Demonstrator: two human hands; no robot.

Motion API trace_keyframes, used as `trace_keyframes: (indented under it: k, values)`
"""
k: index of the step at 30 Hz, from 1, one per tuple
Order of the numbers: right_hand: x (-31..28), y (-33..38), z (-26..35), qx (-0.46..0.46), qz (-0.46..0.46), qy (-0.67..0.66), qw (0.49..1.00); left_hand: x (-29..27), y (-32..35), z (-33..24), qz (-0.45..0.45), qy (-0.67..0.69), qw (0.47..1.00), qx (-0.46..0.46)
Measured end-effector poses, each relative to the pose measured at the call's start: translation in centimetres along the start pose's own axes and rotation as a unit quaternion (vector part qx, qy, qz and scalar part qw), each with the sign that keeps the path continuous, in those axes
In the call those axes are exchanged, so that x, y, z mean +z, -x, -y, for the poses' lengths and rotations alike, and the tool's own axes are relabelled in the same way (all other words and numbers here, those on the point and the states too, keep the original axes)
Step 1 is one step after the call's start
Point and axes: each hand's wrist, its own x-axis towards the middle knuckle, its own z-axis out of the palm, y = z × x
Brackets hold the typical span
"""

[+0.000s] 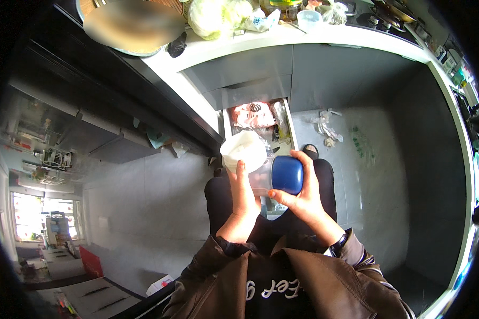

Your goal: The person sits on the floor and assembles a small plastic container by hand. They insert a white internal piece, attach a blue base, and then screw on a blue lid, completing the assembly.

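Above my lap, my left hand (243, 194) is closed around a white round tub (243, 150) whose contents look white. Right beside the tub, partly behind my left fingers, is the translucent plastic body (261, 178) of a container. My right hand (307, 198) grips the rounded blue cap (287, 175) at that body's right end, thumb below and fingers along the far side. Whether my left hand also presses on the translucent body is hard to see. Beyond both hands stands a pulled-out drawer (289, 125) holding a pink-and-white printed bag (254, 115) and other plastic packets.
Grey cabinets (351, 74) run under a white countertop (218, 50) at the far side. On it are a green cabbage (213, 18), jars and a large round tray (135, 26). Crumpled plastic (324, 125) lies on the floor right of the drawer.
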Motion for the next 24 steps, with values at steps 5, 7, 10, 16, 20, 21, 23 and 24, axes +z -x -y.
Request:
trace_keyframes:
  k: [5,7,10,16,20,21,23,24]
  values:
    - [0.9,0.2,0.9,-0.066,-0.002,0.093,0.993,-1.2,0.0,0.4,0.004,-0.009,1.000,0.006]
    - [1.1,0.3,1.3,-0.069,0.000,0.107,0.992,-1.8,-0.3,0.5,0.018,0.003,1.000,-0.006]
    - [1.6,0.5,1.6,-0.081,0.001,0.135,0.988,-2.7,-0.5,0.8,0.018,0.009,1.000,-0.017]
    - [2.3,0.2,2.0,-0.089,0.021,0.163,0.982,-3.1,-0.7,0.8,-0.011,-0.006,1.000,-0.008]
    - [2.4,-0.1,1.8,-0.099,0.036,0.126,0.986,-3.7,-1.1,-0.4,0.018,0.017,0.998,-0.059]
    - [2.4,-0.1,1.7,-0.063,0.039,0.045,0.996,-4.0,-1.1,-0.8,0.017,0.051,0.996,-0.076]
    - [2.2,0.4,1.7,0.072,0.030,-0.158,0.984,-4.4,-1.1,-1.6,0.025,0.088,0.991,-0.094]
    - [1.8,0.2,1.7,0.102,0.029,-0.220,0.970,-4.5,-1.2,-2.0,0.040,0.098,0.990,-0.094]
